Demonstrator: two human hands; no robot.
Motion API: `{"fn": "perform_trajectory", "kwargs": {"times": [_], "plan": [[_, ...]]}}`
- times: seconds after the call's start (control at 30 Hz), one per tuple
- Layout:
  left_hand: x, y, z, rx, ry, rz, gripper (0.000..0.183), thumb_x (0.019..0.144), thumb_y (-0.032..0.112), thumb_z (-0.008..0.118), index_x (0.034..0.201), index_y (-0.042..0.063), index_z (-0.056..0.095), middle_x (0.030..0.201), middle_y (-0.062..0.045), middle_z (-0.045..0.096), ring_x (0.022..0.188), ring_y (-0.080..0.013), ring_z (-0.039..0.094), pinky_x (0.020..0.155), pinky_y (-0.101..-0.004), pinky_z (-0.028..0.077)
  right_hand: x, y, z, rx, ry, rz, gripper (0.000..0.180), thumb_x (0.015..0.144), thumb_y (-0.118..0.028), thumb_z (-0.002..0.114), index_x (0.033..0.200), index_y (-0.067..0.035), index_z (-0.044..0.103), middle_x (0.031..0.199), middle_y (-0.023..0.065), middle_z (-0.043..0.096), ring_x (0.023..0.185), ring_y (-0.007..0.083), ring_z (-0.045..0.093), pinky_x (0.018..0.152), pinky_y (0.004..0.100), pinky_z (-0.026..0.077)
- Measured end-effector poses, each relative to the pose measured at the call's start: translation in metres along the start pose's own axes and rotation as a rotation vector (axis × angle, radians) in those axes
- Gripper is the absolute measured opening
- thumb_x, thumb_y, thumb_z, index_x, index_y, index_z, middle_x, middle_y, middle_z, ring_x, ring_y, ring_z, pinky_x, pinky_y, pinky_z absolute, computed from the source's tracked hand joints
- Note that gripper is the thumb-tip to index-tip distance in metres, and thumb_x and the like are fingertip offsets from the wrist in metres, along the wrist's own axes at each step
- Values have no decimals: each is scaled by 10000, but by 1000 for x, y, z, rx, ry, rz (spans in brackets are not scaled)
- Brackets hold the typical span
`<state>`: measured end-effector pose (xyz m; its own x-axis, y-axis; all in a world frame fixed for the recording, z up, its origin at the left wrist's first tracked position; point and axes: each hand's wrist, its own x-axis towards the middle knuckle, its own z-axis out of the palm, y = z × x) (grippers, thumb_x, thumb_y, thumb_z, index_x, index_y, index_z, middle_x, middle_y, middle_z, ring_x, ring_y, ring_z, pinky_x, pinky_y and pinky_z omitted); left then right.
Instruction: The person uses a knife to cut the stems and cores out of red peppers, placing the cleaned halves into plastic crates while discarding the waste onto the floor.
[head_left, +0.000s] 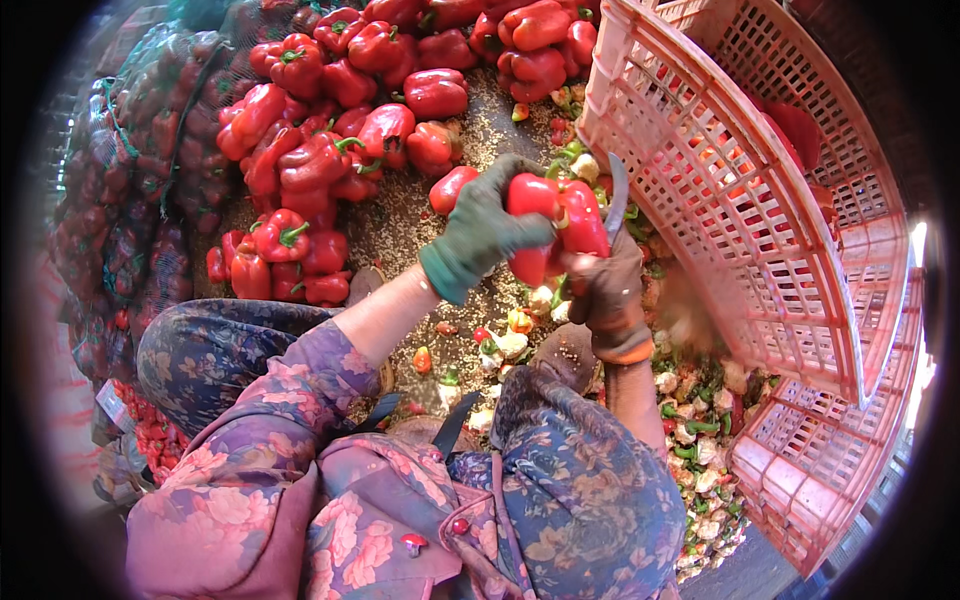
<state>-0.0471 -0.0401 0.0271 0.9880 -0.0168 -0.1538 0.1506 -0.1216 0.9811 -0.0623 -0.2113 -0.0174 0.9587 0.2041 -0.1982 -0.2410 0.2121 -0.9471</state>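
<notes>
In the middle of the head view, my left hand, in a green work glove, grips a red bell pepper. The pepper appears split, with a second lobe parted on its right side. My right hand, gloved in dark brown with an orange cuff, holds a knife whose curved blade points up beside the pepper. Its handle is hidden in the fist. The right fingers are close against the pepper's lower right; whether they grip it too I cannot tell.
Whole red peppers are heaped ahead and left, beside filled mesh sacks. A pink plastic crate with red pepper pieces leans at right, near another crate. Cut cores and stems and scattered seeds cover the ground.
</notes>
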Motion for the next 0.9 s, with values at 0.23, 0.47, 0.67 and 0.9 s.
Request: {"fn": "perform_trajectory", "kwargs": {"times": [0.23, 0.47, 0.67, 0.9], "plan": [[12, -35, -19, -1326, -251, -320, 486, 733, 226, 648, 1160, 22, 539, 1220, -154, 557, 1153, -288, 517, 1067, -443, 344, -17, -1, -6, 941, -127, 466, 377, 755, -192, 626, 1082, -15, 559, 834, 104, 611, 603, 150, 572, 449, 212, 446], [9, -23, -7, -1359, -159, -305, 367, 760, 215, 565, 1069, 15, 567, 1043, -160, 632, 959, -294, 614, 942, -419, 458, -32, -59, 16, -544, -25, -432, 490, 734, -108, 731, 1174, 4, 548, 1012, 115, 657, 870, 183, 651, 737, 283, 537], [43, -5, -14, -1446, -208, -381, 415, 750, 243, 613, 1072, -12, 555, 1082, -150, 618, 1005, -298, 592, 966, -425, 448, -41, -107, 11, -966, -323, -829, 465, 688, -103, 722, 1124, -17, 585, 960, 152, 655, 823, 284, 668, 734, 321, 514], [22, -3, -41, -874, -280, -193, 467, 785, 174, 620, 1183, -45, 510, 1163, -149, 584, 1090, -253, 561, 1030, -356, 386, -31, -138, -11, -442, 150, -628, 520, 792, -162, 639, 1267, -4, 497, 1137, 101, 589, 870, 207, 614, 782, 353, 497]]}}
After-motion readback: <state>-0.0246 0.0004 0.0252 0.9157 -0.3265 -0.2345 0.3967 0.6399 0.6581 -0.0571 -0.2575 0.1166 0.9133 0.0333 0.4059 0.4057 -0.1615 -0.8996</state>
